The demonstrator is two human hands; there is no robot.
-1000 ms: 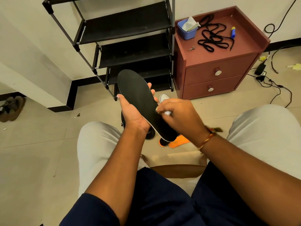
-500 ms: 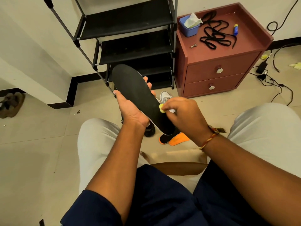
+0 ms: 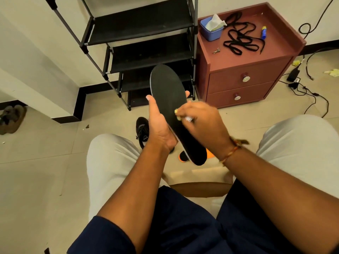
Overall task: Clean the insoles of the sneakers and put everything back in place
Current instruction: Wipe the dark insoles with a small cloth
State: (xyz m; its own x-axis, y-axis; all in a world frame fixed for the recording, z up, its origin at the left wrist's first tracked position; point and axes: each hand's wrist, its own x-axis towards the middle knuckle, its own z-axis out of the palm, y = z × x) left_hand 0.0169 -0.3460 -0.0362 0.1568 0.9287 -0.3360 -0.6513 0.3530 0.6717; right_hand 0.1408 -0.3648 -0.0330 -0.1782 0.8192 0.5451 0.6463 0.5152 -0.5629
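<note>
A black tube-framed shoe rack [image 3: 139, 33] with flat dark shelves was parked at 12 o'clock. A reddish-brown two-drawer cabinet [image 3: 244, 70] with shiny round knobs was set right beside it at 1 o'clock. Dead centre, the black insole [image 3: 170, 99] was held up over the tiled floor, toe end toward 12 and heel toward 5. It was long, thin and rounded, with a matte top and a pale rim. It was gripped from its 9 o'clock side by the left hand [image 3: 159, 129], thumb laid along the near edge and fingertips wrapped round the far one. The right hand [image 3: 203, 121] was pinched round a small yellow-and-white cleaning thing [image 3: 176, 111] pressed to the insole's middle. It was too blurred for brush or wipe to be told. A black sneaker [image 3: 142, 131] was left on the floor at 7 o'clock of the insole. Floppy black laces [image 3: 240, 37] were heaped on the cabinet top, with a blue tub [image 3: 211, 32] of tissue at their 9 o'clock. Scrubbing the top face was probably the step in hand. It'd be best done in short strokes from toe to heel, with the insole backed from behind so it isn't creased and the rim isn't skipped.
</note>
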